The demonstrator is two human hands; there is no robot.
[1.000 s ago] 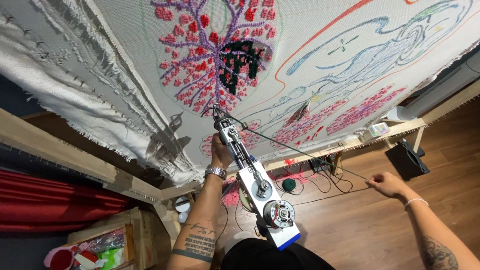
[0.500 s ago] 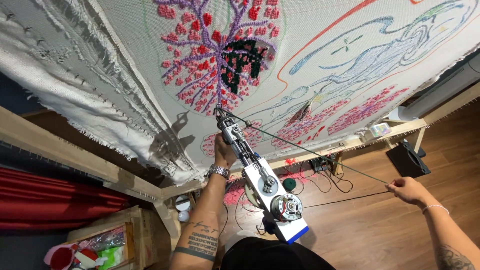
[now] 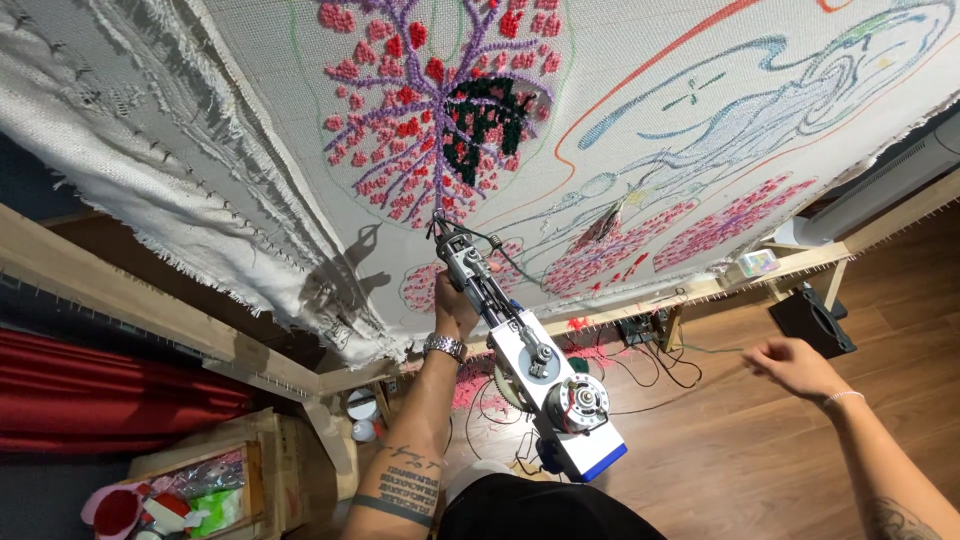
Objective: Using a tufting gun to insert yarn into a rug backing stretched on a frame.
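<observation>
Left hand (image 3: 455, 315) clasps the tufting gun (image 3: 510, 340), tip touching the stretched cloth (image 3: 700, 150) below the tufted purple-red tree; right hand (image 3: 795, 365) spread, empty. Most outlined areas remain unfilled.

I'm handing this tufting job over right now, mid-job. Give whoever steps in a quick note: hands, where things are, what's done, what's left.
Left hand: gripping the white and silver motor-driven tufting gun, its needle tip against the stretched white backing cloth just below the tufted patch.
Right hand: out to the side over the wooden floor, fingers loosely spread; whether it holds yarn cannot be told.
Done: the purple branching tree with red and pink clusters and a dark green and black patch, plus pink patches lower right.
Left: the blue and orange outlined figure is mostly unfilled.
</observation>
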